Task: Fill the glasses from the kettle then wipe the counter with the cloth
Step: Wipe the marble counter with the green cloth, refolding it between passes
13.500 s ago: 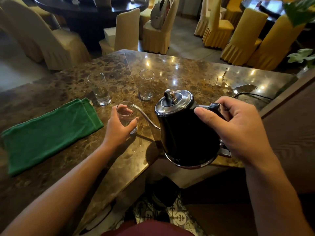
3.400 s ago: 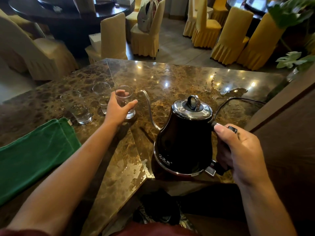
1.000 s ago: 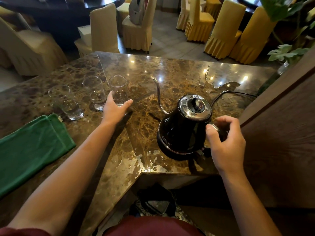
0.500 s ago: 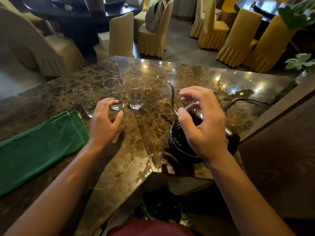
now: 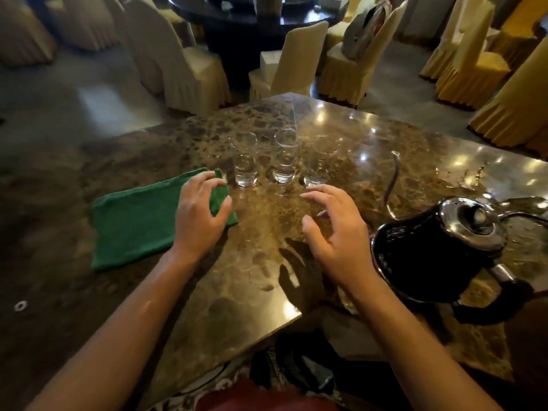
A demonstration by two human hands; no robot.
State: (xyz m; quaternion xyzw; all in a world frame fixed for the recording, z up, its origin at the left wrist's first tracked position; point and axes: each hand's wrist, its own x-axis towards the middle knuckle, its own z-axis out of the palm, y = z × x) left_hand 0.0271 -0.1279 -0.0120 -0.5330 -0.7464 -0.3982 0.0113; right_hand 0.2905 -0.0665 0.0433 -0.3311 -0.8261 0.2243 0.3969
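Both hands up over the marble counter point(image 5: 267, 280), holding nothing. Left hand point(image 5: 197, 216) w/ loosely curled fingers above the near corner of the folded green cloth point(image 5: 139, 221); right hand point(image 5: 338, 232) spread. Black kettle point(image 5: 436, 256) w/ chrome lid sits right. Farther back, 3 clear glasses point(image 5: 283, 157) in a row, each partly filled w/ water.

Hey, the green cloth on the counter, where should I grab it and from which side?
Take the green cloth at its near right corner, coming from above with the left hand, which hovers there. It lies flat and folded, so pinching that layered edge probably lifts it, clear of the glasses behind.
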